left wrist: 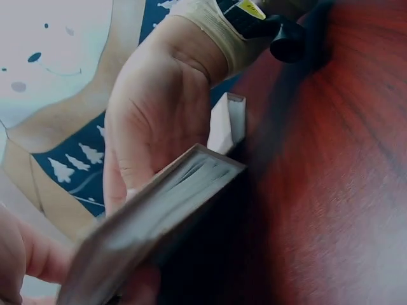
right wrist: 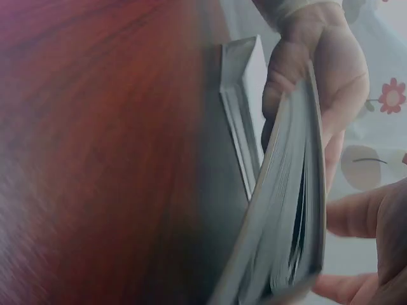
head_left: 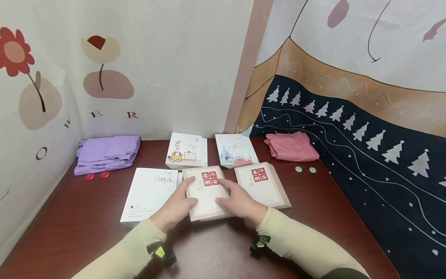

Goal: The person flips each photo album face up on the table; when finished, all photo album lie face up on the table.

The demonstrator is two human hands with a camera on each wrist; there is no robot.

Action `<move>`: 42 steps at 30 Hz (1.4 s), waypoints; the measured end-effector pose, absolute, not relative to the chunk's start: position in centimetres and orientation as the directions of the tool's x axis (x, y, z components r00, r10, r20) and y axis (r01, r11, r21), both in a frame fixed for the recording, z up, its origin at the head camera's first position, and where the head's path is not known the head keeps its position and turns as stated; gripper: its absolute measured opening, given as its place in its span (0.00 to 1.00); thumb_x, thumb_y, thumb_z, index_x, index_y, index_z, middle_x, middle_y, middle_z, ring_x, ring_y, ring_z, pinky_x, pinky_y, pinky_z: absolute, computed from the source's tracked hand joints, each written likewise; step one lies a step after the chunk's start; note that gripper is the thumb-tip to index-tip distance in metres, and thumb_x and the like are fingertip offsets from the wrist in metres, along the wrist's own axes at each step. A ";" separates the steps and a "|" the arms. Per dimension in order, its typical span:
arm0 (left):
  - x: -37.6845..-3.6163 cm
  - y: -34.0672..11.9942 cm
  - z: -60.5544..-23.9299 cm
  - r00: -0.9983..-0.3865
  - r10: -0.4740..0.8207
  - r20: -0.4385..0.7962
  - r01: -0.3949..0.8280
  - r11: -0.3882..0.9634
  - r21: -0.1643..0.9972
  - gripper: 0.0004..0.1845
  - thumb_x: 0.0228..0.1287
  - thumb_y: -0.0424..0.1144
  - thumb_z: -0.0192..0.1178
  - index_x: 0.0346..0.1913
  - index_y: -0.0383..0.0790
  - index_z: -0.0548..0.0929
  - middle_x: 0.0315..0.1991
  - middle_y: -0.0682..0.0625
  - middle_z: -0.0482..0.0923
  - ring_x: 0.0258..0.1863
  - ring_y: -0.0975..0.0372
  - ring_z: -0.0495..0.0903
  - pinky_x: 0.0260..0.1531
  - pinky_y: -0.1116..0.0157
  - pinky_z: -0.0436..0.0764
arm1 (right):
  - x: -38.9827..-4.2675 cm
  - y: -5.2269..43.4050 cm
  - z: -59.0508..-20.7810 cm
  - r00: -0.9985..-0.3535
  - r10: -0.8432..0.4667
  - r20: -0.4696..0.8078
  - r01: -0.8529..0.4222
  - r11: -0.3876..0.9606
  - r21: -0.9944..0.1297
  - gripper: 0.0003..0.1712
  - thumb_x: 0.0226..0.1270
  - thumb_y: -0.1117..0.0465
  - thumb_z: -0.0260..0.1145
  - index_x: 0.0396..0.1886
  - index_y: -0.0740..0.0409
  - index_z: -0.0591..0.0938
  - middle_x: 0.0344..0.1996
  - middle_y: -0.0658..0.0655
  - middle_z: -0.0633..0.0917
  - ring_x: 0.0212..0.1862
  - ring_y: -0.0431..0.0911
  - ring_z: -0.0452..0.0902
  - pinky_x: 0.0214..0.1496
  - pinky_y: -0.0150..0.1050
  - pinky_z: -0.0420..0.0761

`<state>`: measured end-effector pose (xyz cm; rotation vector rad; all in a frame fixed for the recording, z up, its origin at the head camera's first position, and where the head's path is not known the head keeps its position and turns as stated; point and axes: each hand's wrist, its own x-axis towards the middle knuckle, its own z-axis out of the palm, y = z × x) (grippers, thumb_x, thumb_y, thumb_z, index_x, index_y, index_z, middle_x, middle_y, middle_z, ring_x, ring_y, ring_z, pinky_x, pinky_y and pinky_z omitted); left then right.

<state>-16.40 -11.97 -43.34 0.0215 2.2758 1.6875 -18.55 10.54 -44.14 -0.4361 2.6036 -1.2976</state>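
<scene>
Head: centre frame, left hand and right hand grip a beige book with red seal characters, lifting it off the table | Left wrist: book lower left, looks stiff-covered, light, best held by its edges | Right wrist: page block right, fanned.

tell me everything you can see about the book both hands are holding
The middle book is a thick paperback with a cream, tan-bordered cover bearing a red block of four white characters. It sits in the front row on the dark red table, between a white book and a matching copy. The left hand grips its left edge, the right hand its right side. The wrist views show it lifted at an angle, pages slightly fanned.
</scene>
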 end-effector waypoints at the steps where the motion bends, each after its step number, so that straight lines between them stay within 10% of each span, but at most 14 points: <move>1: -16.3 -12.1 -43.0 -0.954 0.199 -0.223 -0.163 0.281 0.946 0.43 0.68 0.25 0.53 0.84 0.40 0.52 0.81 0.30 0.55 0.76 0.39 0.65 0.70 0.44 0.74 | -18.6 10.6 -44.1 -0.936 -0.349 -0.049 -0.163 0.553 -0.817 0.39 0.68 0.62 0.71 0.77 0.65 0.71 0.71 0.67 0.77 0.69 0.59 0.76 0.72 0.55 0.76; 8: -15.7 -12.5 -40.8 -0.958 0.244 -0.153 -0.127 0.118 0.985 0.45 0.72 0.26 0.53 0.86 0.48 0.46 0.68 0.26 0.69 0.46 0.50 0.87 0.41 0.53 0.91 | -18.7 10.9 -43.1 -0.934 -0.356 0.019 -0.217 0.525 -0.823 0.28 0.63 0.65 0.75 0.63 0.66 0.83 0.51 0.63 0.84 0.50 0.50 0.79 0.52 0.41 0.81; 21: -16.0 -12.3 -41.7 -0.881 0.474 0.000 0.036 0.067 0.997 0.42 0.82 0.35 0.50 0.86 0.47 0.38 0.71 0.28 0.70 0.70 0.40 0.73 0.68 0.49 0.76 | -17.9 10.8 -41.8 -0.868 -0.475 -0.143 0.117 0.085 -0.989 0.38 0.86 0.49 0.52 0.86 0.56 0.53 0.71 0.72 0.73 0.60 0.62 0.83 0.55 0.61 0.87; 29: -16.7 -12.3 -43.0 -0.900 0.430 -0.067 0.045 0.245 0.968 0.39 0.80 0.33 0.53 0.85 0.42 0.47 0.68 0.30 0.76 0.70 0.41 0.74 0.70 0.49 0.74 | -18.3 11.2 -42.5 -0.975 -0.206 -0.081 -0.022 0.457 -0.889 0.57 0.56 0.71 0.68 0.84 0.67 0.53 0.78 0.71 0.65 0.71 0.59 0.69 0.76 0.55 0.69; 36: -17.2 -13.0 -43.7 -0.960 0.231 -0.158 -0.055 0.398 0.916 0.40 0.78 0.35 0.53 0.85 0.38 0.47 0.81 0.29 0.55 0.80 0.37 0.57 0.77 0.39 0.60 | -18.2 11.6 -43.0 -0.981 -0.182 -0.070 -0.038 0.528 -0.848 0.60 0.51 0.76 0.65 0.86 0.58 0.52 0.82 0.70 0.58 0.79 0.60 0.60 0.80 0.60 0.62; 42: -17.6 -13.3 -44.5 -0.957 0.195 -0.213 -0.117 0.414 0.903 0.39 0.76 0.32 0.50 0.84 0.32 0.49 0.81 0.28 0.55 0.78 0.37 0.63 0.75 0.40 0.65 | -18.1 11.3 -43.5 -0.974 -0.207 -0.091 -0.034 0.534 -0.845 0.56 0.56 0.68 0.72 0.84 0.61 0.57 0.80 0.71 0.62 0.79 0.63 0.59 0.80 0.61 0.62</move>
